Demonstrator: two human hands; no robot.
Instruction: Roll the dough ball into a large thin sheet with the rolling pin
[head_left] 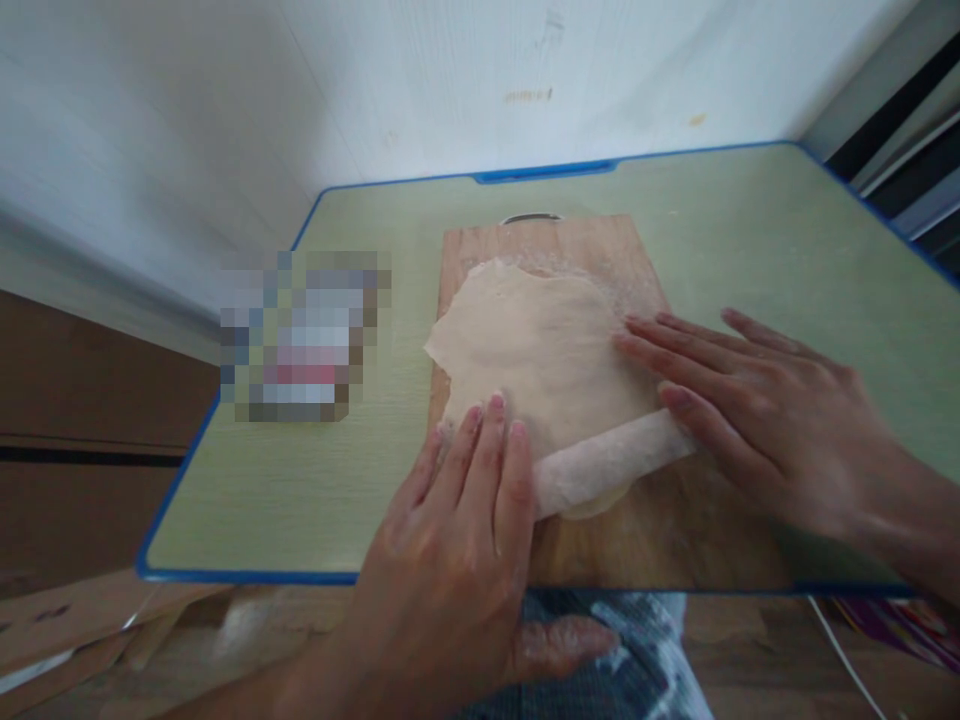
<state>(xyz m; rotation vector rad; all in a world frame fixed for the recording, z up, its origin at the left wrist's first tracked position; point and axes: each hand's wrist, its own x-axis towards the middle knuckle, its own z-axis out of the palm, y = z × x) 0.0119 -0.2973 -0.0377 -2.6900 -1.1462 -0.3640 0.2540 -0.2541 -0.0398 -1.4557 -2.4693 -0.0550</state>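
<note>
Both hands lay flat and open on the dough [540,345], gripping nothing; left hand [465,520] and right hand [757,410] pressed its rolled edge on the board [675,540].

I see my 2 bare hands, the left hand [457,540] and the right hand [757,410], with no sleeves, rings or watch on what shows of the forearms. A dusting of white flour clings to the fingers. Below, my lap wears blue-grey patterned fabric [622,660].
</note>
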